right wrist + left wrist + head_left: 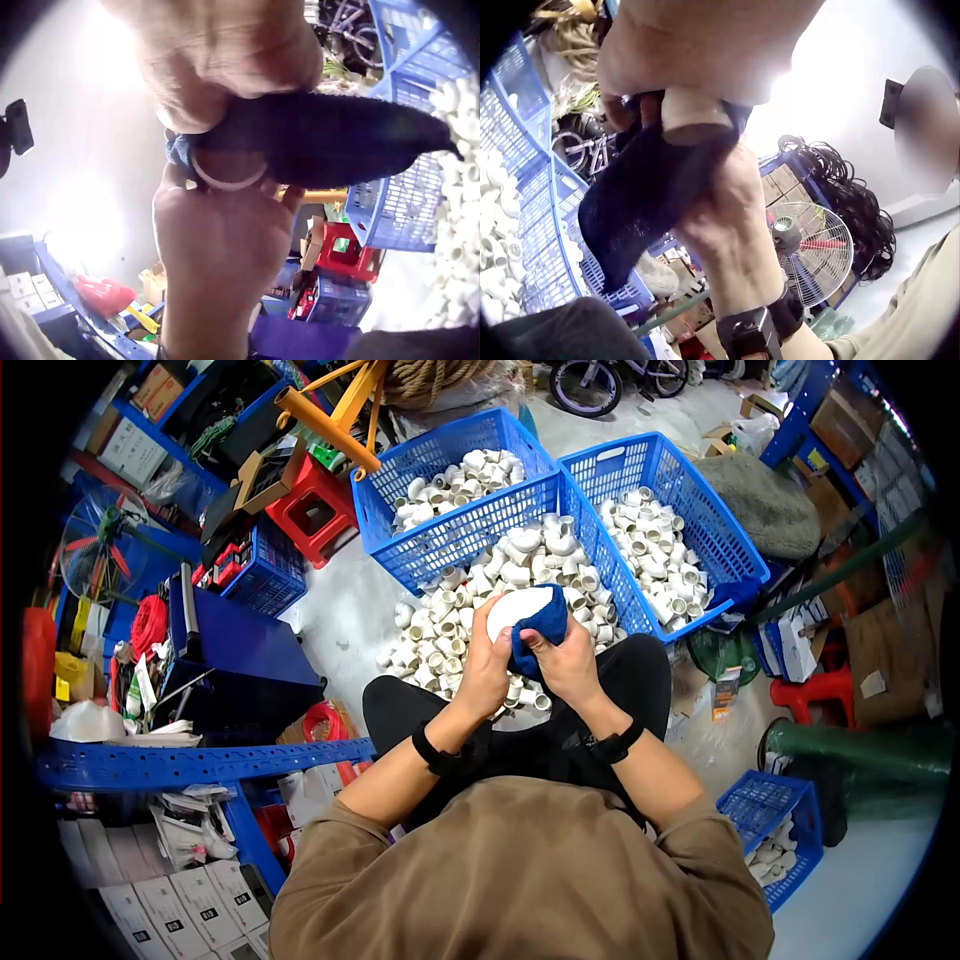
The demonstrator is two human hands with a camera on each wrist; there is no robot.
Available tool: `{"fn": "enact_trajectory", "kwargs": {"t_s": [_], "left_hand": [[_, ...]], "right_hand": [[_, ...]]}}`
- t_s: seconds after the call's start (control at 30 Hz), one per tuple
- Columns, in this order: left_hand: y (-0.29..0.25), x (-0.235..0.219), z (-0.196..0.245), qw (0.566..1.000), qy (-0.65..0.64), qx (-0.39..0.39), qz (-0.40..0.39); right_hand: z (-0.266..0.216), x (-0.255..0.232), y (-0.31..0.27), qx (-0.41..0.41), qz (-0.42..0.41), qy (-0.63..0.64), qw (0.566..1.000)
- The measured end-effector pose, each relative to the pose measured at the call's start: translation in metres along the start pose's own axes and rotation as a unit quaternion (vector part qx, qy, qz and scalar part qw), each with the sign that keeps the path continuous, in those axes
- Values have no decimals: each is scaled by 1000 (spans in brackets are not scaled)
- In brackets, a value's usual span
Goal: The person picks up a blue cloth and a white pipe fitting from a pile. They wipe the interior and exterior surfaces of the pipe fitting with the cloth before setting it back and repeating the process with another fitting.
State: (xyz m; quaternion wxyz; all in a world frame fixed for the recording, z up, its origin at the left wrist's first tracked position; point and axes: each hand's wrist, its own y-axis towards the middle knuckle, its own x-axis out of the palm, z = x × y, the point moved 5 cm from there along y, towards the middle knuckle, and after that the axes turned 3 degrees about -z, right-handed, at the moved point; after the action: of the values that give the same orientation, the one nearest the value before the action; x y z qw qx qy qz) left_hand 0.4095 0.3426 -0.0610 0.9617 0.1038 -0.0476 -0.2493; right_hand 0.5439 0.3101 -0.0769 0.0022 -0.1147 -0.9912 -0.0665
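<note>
head view: with left hand (484, 676) curled round fitting (508, 609) above pile (435, 650) and right hand (570, 663) pinching cloth (544, 622) against it, best to turn fitting slowly and wipe evenly round rim (227, 184).

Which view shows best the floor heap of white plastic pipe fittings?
The head view: most of the heap shows, from above. Left wrist shows part at its left edge; right wrist, part at its right edge.

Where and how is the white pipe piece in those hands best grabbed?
Probably the white pipe piece is best gripped from the left, fingers curved round its bare, rounded outer wall, beside the left hand; blue cloth covers its right side.
</note>
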Motion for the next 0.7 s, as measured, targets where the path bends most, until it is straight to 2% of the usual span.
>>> {"fn": "enact_trajectory", "kwargs": {"t_s": [0.03, 0.1, 0.2, 0.23, 0.27, 0.3, 0.43, 0.47, 0.5, 0.53, 0.57, 0.63, 0.7], "left_hand": [[2, -5, -11, 999, 29, -13, -4], [1, -11, -34, 996, -33, -78, -27], [-4, -18, -76, 991, -49, -119, -39], [-5, -21, -85, 987, -62, -141, -54], [-11, -22, -97, 972, -100, -205, -65], [-12, -21, -110, 973, -117, -184, -78], [-20, -25, -130, 978, -77, -179, -74], [-22, -26, -138, 973, -87, -199, -77], [-24, -27, -145, 968, -96, -219, -80], [-24, -26, -149, 974, -105, -192, -64], [-26, -27, -154, 974, -105, -191, -60], [-29, -37, -173, 961, -124, -248, -4], [-29, -42, -181, 957, -125, -263, 2]], "right_hand": [[6, -1, 2, 22, -5, -8, 1000], [17, -4, 4, 31, -36, -18, 999], [33, -14, 7, 75, -91, -126, 985], [36, -18, 4, 69, -96, -117, 986], [40, -23, 4, 90, -95, -155, 979], [46, -28, 3, 109, -94, -193, 971], [65, -30, -7, 66, -80, -264, 959], [71, -27, -10, 66, -83, -266, 958], [74, -25, -12, 62, -53, -256, 963], [77, -24, -13, 58, -23, -244, 968], [80, -23, -13, 56, -28, -244, 968], [83, -25, -11, 75, -23, -306, 949], [87, -28, -12, 92, -15, -286, 954]]}}
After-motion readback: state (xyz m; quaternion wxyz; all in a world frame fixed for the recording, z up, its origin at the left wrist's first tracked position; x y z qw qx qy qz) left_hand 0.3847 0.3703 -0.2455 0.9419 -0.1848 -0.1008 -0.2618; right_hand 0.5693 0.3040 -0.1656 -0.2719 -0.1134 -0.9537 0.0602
